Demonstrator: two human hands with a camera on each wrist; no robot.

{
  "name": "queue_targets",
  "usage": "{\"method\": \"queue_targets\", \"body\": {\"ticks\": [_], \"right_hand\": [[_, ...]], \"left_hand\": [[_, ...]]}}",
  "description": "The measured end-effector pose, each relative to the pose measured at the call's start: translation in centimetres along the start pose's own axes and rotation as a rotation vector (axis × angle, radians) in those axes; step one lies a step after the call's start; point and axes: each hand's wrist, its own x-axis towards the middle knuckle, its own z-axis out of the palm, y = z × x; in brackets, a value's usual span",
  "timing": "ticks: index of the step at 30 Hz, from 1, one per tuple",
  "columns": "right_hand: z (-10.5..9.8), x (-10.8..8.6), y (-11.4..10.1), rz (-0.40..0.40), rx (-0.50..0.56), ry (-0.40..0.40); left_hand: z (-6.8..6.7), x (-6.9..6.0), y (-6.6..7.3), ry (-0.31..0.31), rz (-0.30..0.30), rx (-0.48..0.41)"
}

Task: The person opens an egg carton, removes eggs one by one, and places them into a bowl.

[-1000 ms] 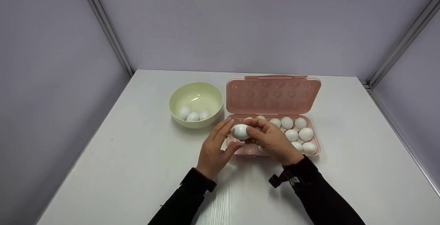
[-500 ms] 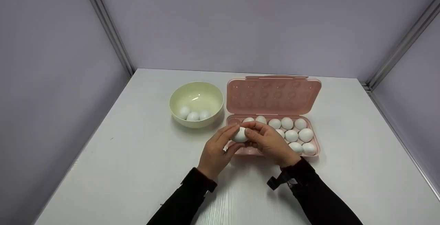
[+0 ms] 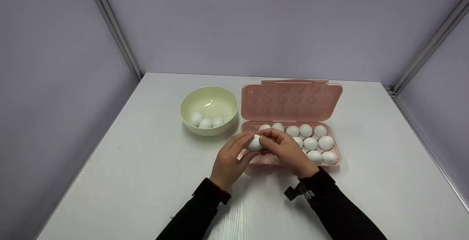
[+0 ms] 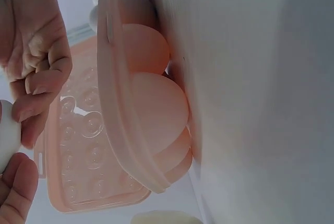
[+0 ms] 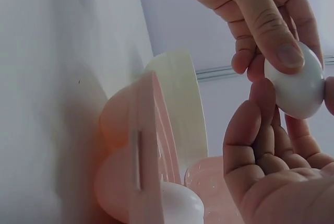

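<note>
White egg [image 3: 253, 143], pinched in the grip of left hand [image 3: 229, 161] and right hand [image 3: 291, 154], raised near the left end of the pink carton [image 3: 291, 102]; work seems unfinished: some cups [image 3: 250, 129] are bare, three eggs [image 3: 205, 123] lie in the green bowl [image 3: 194, 102].

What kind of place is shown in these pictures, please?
Probably a work or recording booth rather than a home kitchen: plain panels enclose the white table on three sides, and metal-looking strips run up the two back corners.
</note>
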Motion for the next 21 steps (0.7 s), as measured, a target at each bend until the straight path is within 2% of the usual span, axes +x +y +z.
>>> {"method": "queue_targets", "body": {"ticks": [9,16,21], "right_hand": [[0.51,-0.03,0.03,-0.041,-0.078,0.067],[0.58,-0.08,0.36,-0.100,-0.182,0.110],[0.62,-0.12,0.43,-0.124,-0.201,0.126]], "left_hand": [[-0.12,-0.06,-0.03,0.007,-0.005,0.008],[-0.07,-0.04,-0.21,0.012,-0.014,0.002],[-0.07,-0.11,-0.34,0.011,-0.017,0.021]]}}
